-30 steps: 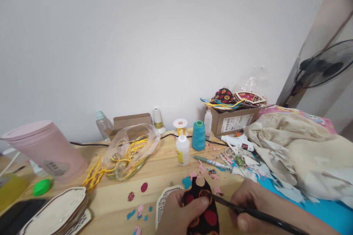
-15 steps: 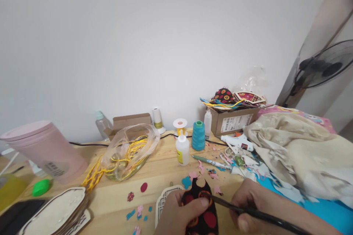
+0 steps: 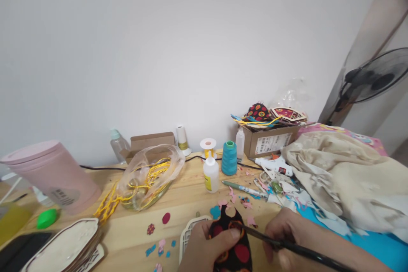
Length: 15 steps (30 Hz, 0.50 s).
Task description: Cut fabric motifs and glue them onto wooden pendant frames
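Black fabric with red and orange round patterns (image 3: 242, 253) is pinched in my left hand (image 3: 212, 244), thumb on top. My right hand (image 3: 288, 236) is closed around a long, dark, thin tool (image 3: 307, 253), whose tip touches the fabric near my left thumb. What kind of tool it is cannot be made out. A rounded notch shows at the fabric's top edge. Partly beneath my left hand lies a pale lattice frame (image 3: 186, 231). A blue flower-shaped piece (image 3: 215, 211) is just beyond the fabric.
Ahead stand a glue bottle (image 3: 211, 176) and a teal thread cone (image 3: 229, 159). Scraps, a pen (image 3: 244, 188), a glue gun (image 3: 276, 165) and beige cloth (image 3: 338, 170) lie right. Left are a bag of yellow cord (image 3: 153, 174), stacked wooden panels (image 3: 63, 244) and a pink container (image 3: 52, 174).
The fingers of my right hand have shifted slightly around the dark tool. The left hand and fabric are almost unchanged.
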Tool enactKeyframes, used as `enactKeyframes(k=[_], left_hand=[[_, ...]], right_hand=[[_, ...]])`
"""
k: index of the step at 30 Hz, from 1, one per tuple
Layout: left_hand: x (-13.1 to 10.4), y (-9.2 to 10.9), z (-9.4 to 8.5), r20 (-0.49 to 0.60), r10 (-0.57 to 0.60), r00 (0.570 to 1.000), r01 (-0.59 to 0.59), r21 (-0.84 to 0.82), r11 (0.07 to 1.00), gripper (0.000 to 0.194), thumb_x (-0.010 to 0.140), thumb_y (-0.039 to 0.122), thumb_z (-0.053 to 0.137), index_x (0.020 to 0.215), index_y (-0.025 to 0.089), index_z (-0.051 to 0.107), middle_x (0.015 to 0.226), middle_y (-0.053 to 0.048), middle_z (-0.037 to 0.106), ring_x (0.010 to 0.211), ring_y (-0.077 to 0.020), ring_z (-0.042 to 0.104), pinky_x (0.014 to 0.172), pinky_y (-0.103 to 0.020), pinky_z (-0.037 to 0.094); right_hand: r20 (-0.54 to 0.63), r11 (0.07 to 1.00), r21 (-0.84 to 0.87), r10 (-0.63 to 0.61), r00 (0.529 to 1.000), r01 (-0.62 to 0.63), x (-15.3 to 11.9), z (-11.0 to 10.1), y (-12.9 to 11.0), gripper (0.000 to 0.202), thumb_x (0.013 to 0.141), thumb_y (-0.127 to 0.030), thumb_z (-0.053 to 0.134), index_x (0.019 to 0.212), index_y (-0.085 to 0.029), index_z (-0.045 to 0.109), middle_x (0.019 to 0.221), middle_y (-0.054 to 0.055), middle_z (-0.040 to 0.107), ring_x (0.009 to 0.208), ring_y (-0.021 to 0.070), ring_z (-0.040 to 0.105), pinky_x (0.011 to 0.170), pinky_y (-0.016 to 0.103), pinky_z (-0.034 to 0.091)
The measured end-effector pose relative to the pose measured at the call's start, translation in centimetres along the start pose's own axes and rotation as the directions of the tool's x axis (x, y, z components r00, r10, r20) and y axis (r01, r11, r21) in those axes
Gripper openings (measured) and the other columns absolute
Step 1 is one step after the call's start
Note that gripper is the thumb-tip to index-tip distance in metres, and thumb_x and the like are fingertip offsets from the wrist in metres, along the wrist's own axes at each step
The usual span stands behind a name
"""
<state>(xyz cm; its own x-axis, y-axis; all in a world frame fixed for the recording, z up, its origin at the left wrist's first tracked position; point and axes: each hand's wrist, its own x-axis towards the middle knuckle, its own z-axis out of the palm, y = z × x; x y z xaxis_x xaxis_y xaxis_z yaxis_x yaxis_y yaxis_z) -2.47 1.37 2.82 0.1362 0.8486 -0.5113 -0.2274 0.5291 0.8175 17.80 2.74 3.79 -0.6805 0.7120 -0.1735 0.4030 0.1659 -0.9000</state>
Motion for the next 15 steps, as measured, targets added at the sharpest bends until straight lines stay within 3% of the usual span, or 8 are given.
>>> enactKeyframes(k=[3,5,10,15], left_hand=[[0.4,-0.3,-0.2,-0.011,0.036,0.999,-0.036,0.011,0.999,0.036,0.043,0.04,0.074,0.059,0.011,0.06,0.044,-0.003,0.06,0.04,-0.0127,0.054,0.044,-0.024,0.042],[0.7,-0.5,-0.4,0.003,0.062,0.998,-0.062,0.012,0.998,0.037,0.043,0.042,0.074,0.058,0.011,0.06,0.043,-0.001,0.057,0.039,-0.0116,0.052,0.045,-0.023,0.042],[0.8,-0.6,-0.3,0.011,0.095,0.995,-0.095,0.024,0.995,0.04,0.044,0.047,0.071,0.06,0.011,0.061,0.045,-0.002,0.057,0.039,-0.0099,0.049,0.046,-0.024,0.04],[0.6,-0.3,-0.2,0.026,0.092,0.995,-0.093,0.036,0.995,0.04,0.043,0.048,0.071,0.058,0.012,0.06,0.042,-0.001,0.055,0.038,-0.0103,0.048,0.04,-0.021,0.035]], right_hand=[[-0.037,0.998,0.032,0.053,0.998,-0.052,0.4,0.4,-0.7,0.015,0.061,-0.024,0.053,0.069,-0.013,0.059,0.051,-0.006,0.038,0.045,0.0068,0.028,0.039,0.017,0.019],[-0.055,0.991,0.058,0.122,0.991,-0.118,0.5,0.6,-1.7,0.015,0.054,-0.017,0.046,0.064,-0.013,0.057,0.05,-0.006,0.039,0.045,0.0073,0.03,0.04,0.018,0.02],[-0.037,0.959,0.218,0.195,0.98,-0.183,0.6,0.9,-3.7,0.017,0.054,-0.026,0.037,0.06,-0.017,0.05,0.047,-0.006,0.035,0.041,0.0077,0.025,0.039,0.019,0.017],[-0.06,0.978,0.122,0.177,0.982,-0.169,0.7,0.9,-3.7,0.013,0.056,-0.024,0.039,0.06,-0.017,0.05,0.05,-0.006,0.035,0.044,0.0077,0.027,0.041,0.019,0.017]])
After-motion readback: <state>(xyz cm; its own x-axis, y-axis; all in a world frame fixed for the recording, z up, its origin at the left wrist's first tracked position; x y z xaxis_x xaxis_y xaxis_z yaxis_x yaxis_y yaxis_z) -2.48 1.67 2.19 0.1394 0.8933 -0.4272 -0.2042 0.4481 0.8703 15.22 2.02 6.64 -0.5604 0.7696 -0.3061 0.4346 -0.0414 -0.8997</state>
